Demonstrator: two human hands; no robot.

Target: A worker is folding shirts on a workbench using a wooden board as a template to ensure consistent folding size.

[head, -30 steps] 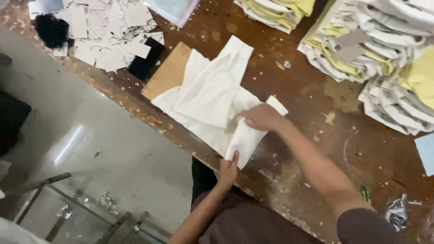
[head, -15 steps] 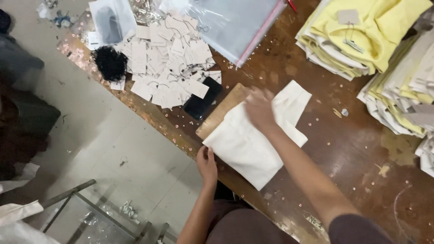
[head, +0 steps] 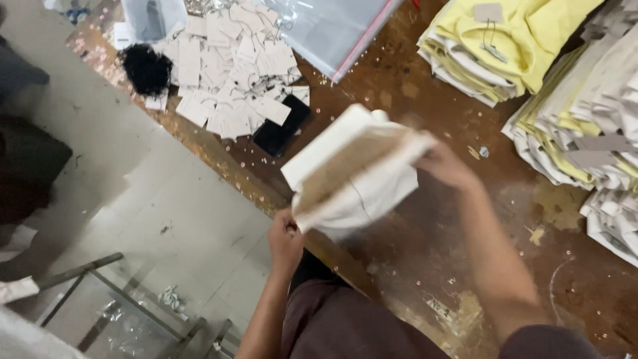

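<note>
Head view: left hand (head: 284, 242) pinches the near corner of a folded white garment (head: 359, 183) wrapped round a brown board, lifted off the wooden table (head: 425, 266) at its front edge; right hand (head: 446, 166) grips the far end. Bare tabletop lies below. Beyond, left, lie scattered white tags (head: 229, 80) and a black card (head: 280, 129); a clear bag (head: 332, 26) sits farther back; yellow shirt stacks (head: 505, 46) crowd the right.

Dim warm light, motion-blurred centre

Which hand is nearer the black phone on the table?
Left. The left hand sits just below the black phone, at the table edge; the right hand is farther off to its right.
</note>
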